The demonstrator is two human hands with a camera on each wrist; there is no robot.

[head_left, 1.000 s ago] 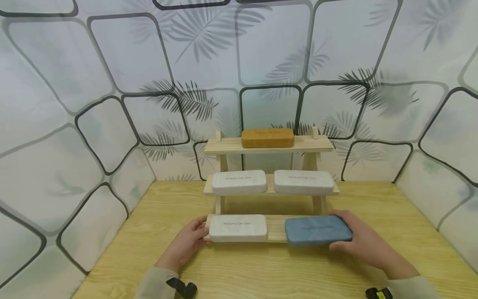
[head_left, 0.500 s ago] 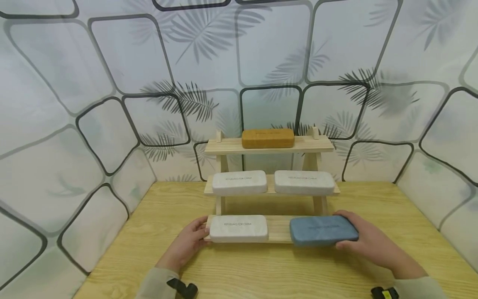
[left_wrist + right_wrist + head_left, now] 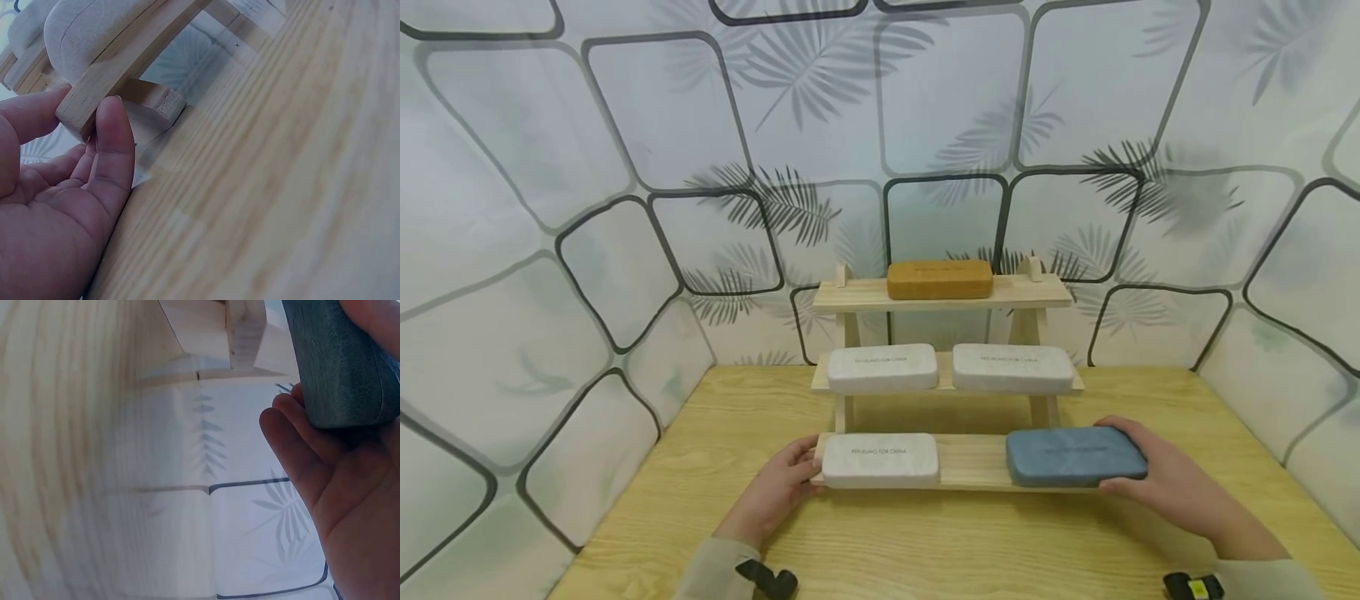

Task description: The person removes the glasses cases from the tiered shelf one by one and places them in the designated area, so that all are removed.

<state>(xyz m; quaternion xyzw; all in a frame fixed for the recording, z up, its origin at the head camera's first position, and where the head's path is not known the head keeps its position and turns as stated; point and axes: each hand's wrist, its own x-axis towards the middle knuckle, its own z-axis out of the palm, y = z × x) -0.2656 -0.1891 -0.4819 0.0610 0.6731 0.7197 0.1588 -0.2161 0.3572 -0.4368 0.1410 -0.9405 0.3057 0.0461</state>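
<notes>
A: What's the biggest thing here?

B: The wooden table (image 3: 925,542), set among walls of leaf-print panels (image 3: 625,125). On it stands a three-tier wooden stand (image 3: 970,458).

A: And on the tiers?

B: An orange-brown case (image 3: 939,279) on top, two white cases (image 3: 882,368) (image 3: 1012,368) side by side in the middle, one more white case (image 3: 880,459) at the left of the bottom tier.

A: Where's the blue one?

B: The blue case (image 3: 1075,456) lies flat at the right end of the bottom tier, well apart from the white case there.

A: The hands?

B: The right hand (image 3: 1172,483) grasps the blue case's right end, fingers curled under it and thumb over it. The left hand (image 3: 778,492) pinches the left end of the bottom board, thumb on top, beside the white case.
</notes>
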